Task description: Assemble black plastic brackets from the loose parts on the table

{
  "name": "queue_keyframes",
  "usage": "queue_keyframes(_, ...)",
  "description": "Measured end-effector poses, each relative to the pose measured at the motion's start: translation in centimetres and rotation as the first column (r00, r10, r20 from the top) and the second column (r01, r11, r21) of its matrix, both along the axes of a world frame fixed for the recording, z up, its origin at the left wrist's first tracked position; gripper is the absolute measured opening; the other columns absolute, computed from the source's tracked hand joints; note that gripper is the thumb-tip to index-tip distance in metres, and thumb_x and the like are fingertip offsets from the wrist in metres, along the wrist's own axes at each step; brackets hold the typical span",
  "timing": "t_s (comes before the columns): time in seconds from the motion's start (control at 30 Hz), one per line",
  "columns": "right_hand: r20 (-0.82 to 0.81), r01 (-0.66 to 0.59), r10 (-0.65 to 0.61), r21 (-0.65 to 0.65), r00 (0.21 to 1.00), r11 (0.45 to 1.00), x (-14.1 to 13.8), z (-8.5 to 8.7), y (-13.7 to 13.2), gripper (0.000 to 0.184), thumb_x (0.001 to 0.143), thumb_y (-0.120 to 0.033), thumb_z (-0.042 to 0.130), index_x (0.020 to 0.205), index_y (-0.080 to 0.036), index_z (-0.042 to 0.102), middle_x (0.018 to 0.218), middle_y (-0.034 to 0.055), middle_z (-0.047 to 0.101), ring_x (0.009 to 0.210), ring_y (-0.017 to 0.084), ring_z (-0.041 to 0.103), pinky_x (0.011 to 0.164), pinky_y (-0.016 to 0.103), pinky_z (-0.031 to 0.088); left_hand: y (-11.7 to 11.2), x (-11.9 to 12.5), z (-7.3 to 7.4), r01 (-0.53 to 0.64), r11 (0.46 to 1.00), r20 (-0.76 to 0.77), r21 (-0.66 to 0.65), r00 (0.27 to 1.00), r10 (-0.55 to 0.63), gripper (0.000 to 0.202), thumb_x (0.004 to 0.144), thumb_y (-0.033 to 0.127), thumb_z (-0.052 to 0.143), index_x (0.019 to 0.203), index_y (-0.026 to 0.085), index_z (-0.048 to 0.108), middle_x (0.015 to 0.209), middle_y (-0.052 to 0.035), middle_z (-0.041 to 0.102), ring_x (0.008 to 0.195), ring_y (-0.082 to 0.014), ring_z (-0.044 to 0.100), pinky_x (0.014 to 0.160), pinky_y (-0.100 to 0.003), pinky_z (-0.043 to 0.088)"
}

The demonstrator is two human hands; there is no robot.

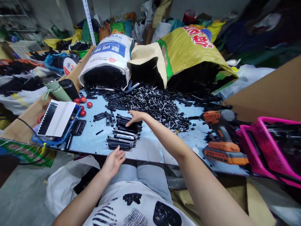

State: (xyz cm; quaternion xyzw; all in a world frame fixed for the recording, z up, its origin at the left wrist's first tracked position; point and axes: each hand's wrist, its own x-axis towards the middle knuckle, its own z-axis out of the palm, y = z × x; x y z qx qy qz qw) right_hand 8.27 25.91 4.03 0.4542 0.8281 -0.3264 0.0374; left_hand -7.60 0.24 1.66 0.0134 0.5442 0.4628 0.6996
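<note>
My right hand (135,117) reaches forward and lies on top of a stack of long black plastic parts (124,131) in the middle of the light blue table (150,147); its fingers are stretched over the top pieces. My left hand (114,161) hovers open, palm up, at the table's near edge, just below the stack, holding nothing. Behind the stack spreads a big heap of small black parts with pale tips (155,105).
Three open sacks (110,59) of black parts lie at the back. An orange cordless drill (219,138) and a pink crate (270,147) sit at the right. At the left are a white box (57,117), two bottles (60,89) and small red fruits (82,103).
</note>
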Motion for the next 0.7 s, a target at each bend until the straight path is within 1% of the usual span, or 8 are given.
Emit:
queue_keyframes(0.1, -0.027, 0.032, -0.038, -0.191, 0.999, 0.981, -0.8, -1.0, -1.4, 0.093, 0.050, -0.066, 0.074, 0.124, -0.014, 0.050, 0.122, 0.0126, 0.055, 0.105, 0.025, 0.055, 0.087, 0.030, 0.045, 2.5, 1.4, 0.2, -0.125, 0.991, -0.042, -0.043, 0.992, 0.123, 0.018, 0.084, 0.033, 0.060, 0.091, 0.016, 0.059, 0.101, -0.0107, 0.065, 0.090, -0.0179, 0.066, 0.085, -0.033, 0.052)
queue_keyframes(0.2, -0.077, 0.002, -0.025, -0.290, 0.997, 0.957, -1.2, -1.9, -3.9, 0.082, 0.049, -0.065, 0.075, 0.112, -0.016, 0.055, 0.109, 0.0090, 0.061, 0.097, 0.023, 0.057, 0.080, 0.030, 0.047, 3.8, 2.4, 0.5, -0.219, 0.976, -0.011, -0.004, 0.976, 0.219, 0.029, 0.078, 0.030, 0.067, 0.102, 0.016, 0.061, 0.104, -0.0088, 0.067, 0.087, -0.0198, 0.068, 0.080, -0.035, 0.054)
queue_keyframes(0.3, -0.216, 0.036, -0.121, -0.361, 0.969, 0.932, -0.7, -2.5, -6.9, 0.076, 0.052, -0.063, 0.075, 0.108, -0.017, 0.053, 0.097, 0.0045, 0.062, 0.088, 0.021, 0.058, 0.074, 0.029, 0.048, 3.3, 3.2, 0.6, -0.275, 0.956, 0.025, 0.100, 0.961, 0.274, 0.038, 0.071, 0.030, 0.074, 0.105, 0.016, 0.063, 0.101, -0.0082, 0.070, 0.088, -0.0218, 0.068, 0.078, -0.034, 0.056)
queue_keyframes(0.43, -0.426, 0.053, -0.312, -0.519, 0.849, 0.853, 0.3, -2.3, -10.5, 0.085, 0.053, -0.056, 0.077, 0.120, -0.017, 0.043, 0.100, 0.0035, 0.061, 0.089, 0.019, 0.058, 0.077, 0.031, 0.049, 1.7, 4.1, 0.6, -0.339, 0.919, -0.009, 0.200, 0.938, 0.347, 0.038, 0.068, 0.027, 0.077, 0.101, 0.016, 0.065, 0.098, -0.0074, 0.071, 0.089, -0.0223, 0.068, 0.081, -0.034, 0.055)
queue_keyframes(0.5, -0.486, 0.041, -0.333, -0.518, 0.808, 0.855, 0.0, -1.5, -11.9, 0.090, 0.051, -0.051, 0.080, 0.123, -0.017, 0.040, 0.105, 0.0049, 0.060, 0.093, 0.019, 0.058, 0.082, 0.032, 0.048, 0.8, 3.8, 0.6, -0.366, 0.901, -0.036, 0.232, 0.922, 0.384, 0.036, 0.067, 0.026, 0.077, 0.100, 0.016, 0.065, 0.097, -0.0067, 0.071, 0.090, -0.0224, 0.068, 0.083, -0.035, 0.055)
queue_keyframes(0.57, -0.516, 0.044, -0.297, -0.447, 0.803, 0.893, -1.2, -0.5, -13.6, 0.093, 0.050, -0.050, 0.082, 0.125, -0.018, 0.038, 0.108, 0.0055, 0.060, 0.096, 0.020, 0.057, 0.086, 0.033, 0.047, -0.5, 2.5, 0.2, -0.405, 0.870, -0.048, 0.281, 0.900, 0.434, 0.036, 0.067, 0.028, 0.077, 0.100, 0.017, 0.065, 0.096, -0.0053, 0.071, 0.092, -0.0221, 0.067, 0.085, -0.035, 0.054)
queue_keyframes(0.63, -0.513, 0.049, -0.235, -0.349, 0.826, 0.936, -3.6, 0.4, -15.8, 0.096, 0.050, -0.053, 0.081, 0.127, -0.020, 0.035, 0.109, 0.0059, 0.059, 0.098, 0.021, 0.058, 0.088, 0.035, 0.046, -2.5, -0.2, -0.8, -0.460, 0.824, -0.063, 0.330, 0.860, 0.506, 0.037, 0.066, 0.032, 0.075, 0.099, 0.018, 0.065, 0.094, -0.0034, 0.071, 0.092, -0.0218, 0.067, 0.084, -0.033, 0.054)
queue_keyframes(0.7, -0.495, 0.036, -0.161, -0.253, 0.854, 0.967, -7.1, 0.7, -18.8, 0.100, 0.050, -0.060, 0.078, 0.129, -0.022, 0.032, 0.111, 0.0072, 0.058, 0.101, 0.024, 0.057, 0.089, 0.038, 0.045, -5.6, -3.9, -2.5, -0.498, 0.794, -0.120, 0.350, 0.816, 0.565, 0.035, 0.067, 0.039, 0.071, 0.094, 0.018, 0.066, 0.089, -0.0022, 0.071, 0.089, -0.0217, 0.067, 0.079, -0.032, 0.055)
